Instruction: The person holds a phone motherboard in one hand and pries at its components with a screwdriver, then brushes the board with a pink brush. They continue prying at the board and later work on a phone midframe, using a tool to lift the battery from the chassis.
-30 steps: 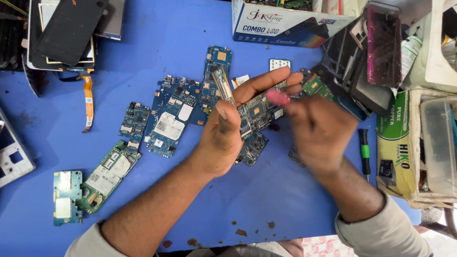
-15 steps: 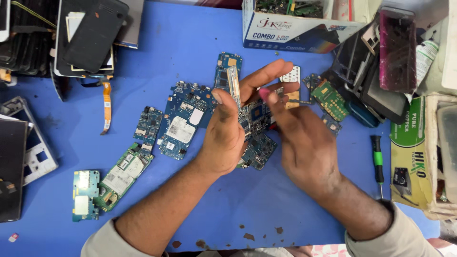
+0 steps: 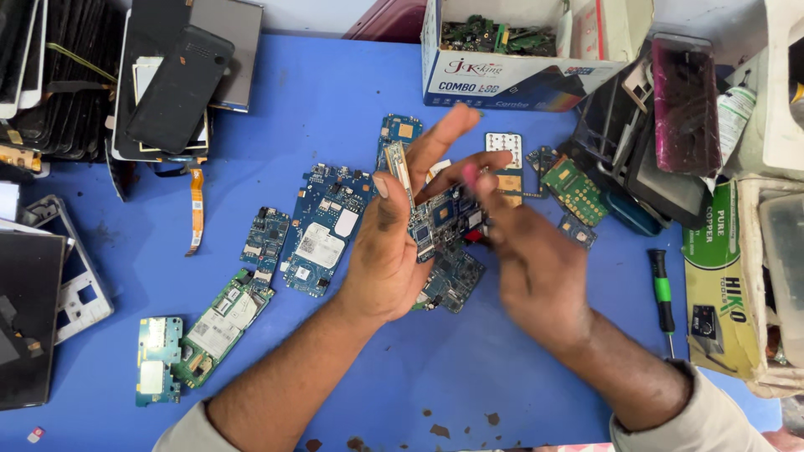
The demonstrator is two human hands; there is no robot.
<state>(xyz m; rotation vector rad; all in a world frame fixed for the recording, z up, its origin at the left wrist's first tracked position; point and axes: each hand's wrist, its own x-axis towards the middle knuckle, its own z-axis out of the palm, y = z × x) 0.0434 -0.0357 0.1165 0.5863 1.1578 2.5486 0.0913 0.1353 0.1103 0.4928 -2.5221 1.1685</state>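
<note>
At the centre of the frame the left hand (image 3: 387, 251) lies palm up over the blue table (image 3: 318, 92), fingers half open and thumb raised; a blue circuit board (image 3: 442, 219) rests across its fingers, and a thin strip (image 3: 400, 167) stands along the thumb; the right hand (image 3: 536, 268) is just right of it, blurred, fingertips bent in and touching the board's right edge; whether it pinches anything I cannot tell. Under the hands lies a darker board (image 3: 455, 280); left of centre sit a large blue board (image 3: 322, 238), a small board (image 3: 265, 236) and, toward the lower left, a green board (image 3: 219, 322) and a pale teal one (image 3: 157, 360). Right of centre are a green keypad board (image 3: 574, 191) and a white keypad (image 3: 504, 151); a green-handled screwdriver (image 3: 662, 293) lies at the right. A cardboard box (image 3: 502, 79) of parts stands at the upper middle; stacked phone screens (image 3: 167, 84) fill the upper left.
</note>
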